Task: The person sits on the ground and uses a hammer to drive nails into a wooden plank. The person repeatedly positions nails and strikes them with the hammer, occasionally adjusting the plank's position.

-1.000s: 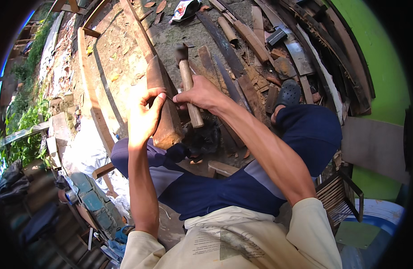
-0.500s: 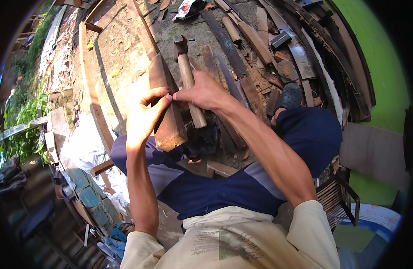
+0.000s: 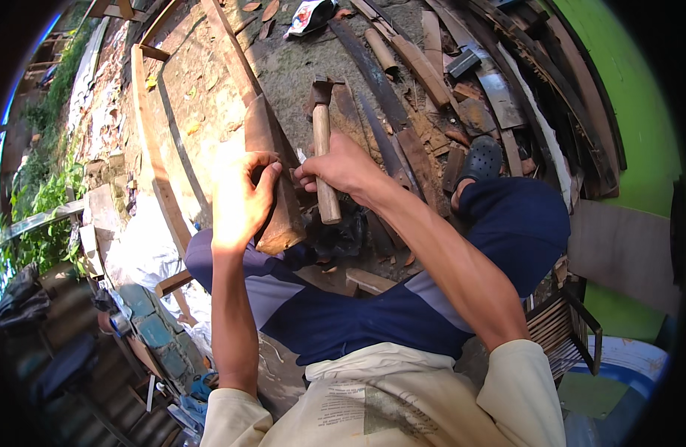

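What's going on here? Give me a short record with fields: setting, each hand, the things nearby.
setting: outdoors, person seated over bare ground strewn with old planks
right hand: closed around the wooden handle of a hammer, head pointing away from the person
left hand: fingers pinched at the edge of a wooden board that rests on the lap
between the hands: too small to tell what is pinched
nearby: dark sandal, planks, green wall
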The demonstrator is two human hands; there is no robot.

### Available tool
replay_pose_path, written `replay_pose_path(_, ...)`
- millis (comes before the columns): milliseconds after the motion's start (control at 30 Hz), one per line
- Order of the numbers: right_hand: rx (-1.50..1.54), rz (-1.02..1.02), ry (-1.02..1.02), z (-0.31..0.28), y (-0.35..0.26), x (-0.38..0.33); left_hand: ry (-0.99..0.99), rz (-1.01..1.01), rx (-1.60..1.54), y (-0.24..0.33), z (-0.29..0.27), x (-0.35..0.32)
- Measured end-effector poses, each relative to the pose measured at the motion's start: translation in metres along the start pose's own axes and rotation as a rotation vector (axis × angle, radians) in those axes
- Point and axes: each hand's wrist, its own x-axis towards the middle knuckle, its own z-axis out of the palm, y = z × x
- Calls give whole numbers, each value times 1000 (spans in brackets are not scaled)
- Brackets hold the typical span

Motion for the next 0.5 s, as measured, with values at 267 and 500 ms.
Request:
replay_pose_path(267,-63,72,37,4,21,6,-24,-14,123,16,-4,0)
replay_pose_path(500,-33,-23,85,9,26,9,-39,101,175,9,-4,3)
